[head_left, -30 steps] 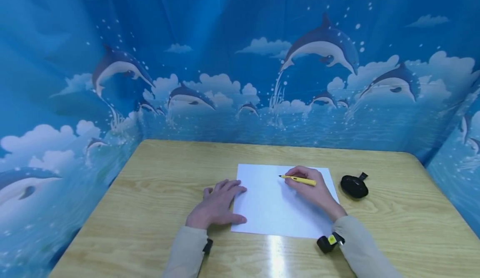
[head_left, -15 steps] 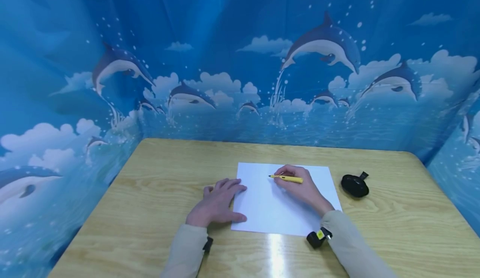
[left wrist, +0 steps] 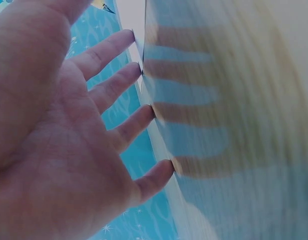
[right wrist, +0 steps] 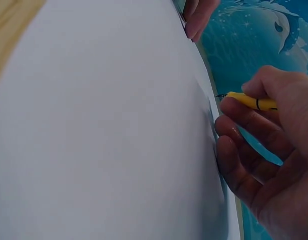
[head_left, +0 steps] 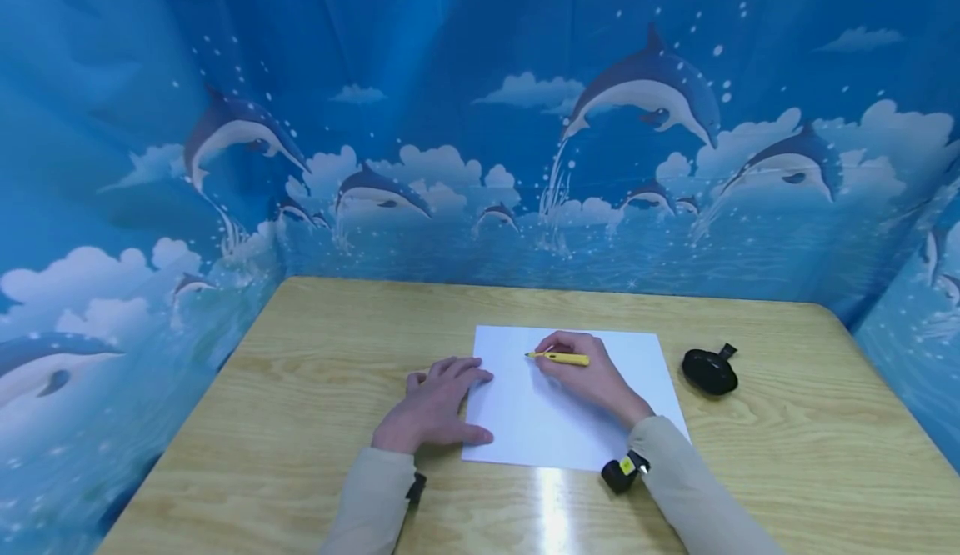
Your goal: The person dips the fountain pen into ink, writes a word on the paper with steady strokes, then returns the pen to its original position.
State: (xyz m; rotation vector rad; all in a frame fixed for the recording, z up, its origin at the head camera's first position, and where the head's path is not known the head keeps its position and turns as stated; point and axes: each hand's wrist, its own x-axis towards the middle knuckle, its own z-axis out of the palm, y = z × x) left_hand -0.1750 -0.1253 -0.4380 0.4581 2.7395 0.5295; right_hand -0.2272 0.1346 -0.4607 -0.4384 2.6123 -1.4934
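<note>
A white sheet of paper (head_left: pixel 510 438) lies on the wooden table. My right hand (head_left: pixel 592 372) pinches a yellow pen (head_left: pixel 567 358) over the upper middle of the sheet, its dark tip pointing left. In the right wrist view the pen (right wrist: pixel 251 101) sits between thumb and index finger, with its tip close to the paper (right wrist: pixel 108 120); whether it touches I cannot tell. My left hand (head_left: pixel 431 413) rests at the sheet's left edge, fingers spread. The left wrist view shows that hand's fingertips (left wrist: pixel 146 116) on the tabletop and paper edge.
A small black dish-like object (head_left: pixel 708 372) with a short tab stands to the right of the paper. The wooden table (head_left: pixel 315 355) extends on both sides. Behind it hangs a blue curtain (head_left: pixel 450 122) printed with dolphins.
My right hand has moved left across the paper with the pen, slowing over the last half second. My left hand and the black object have stayed in place.
</note>
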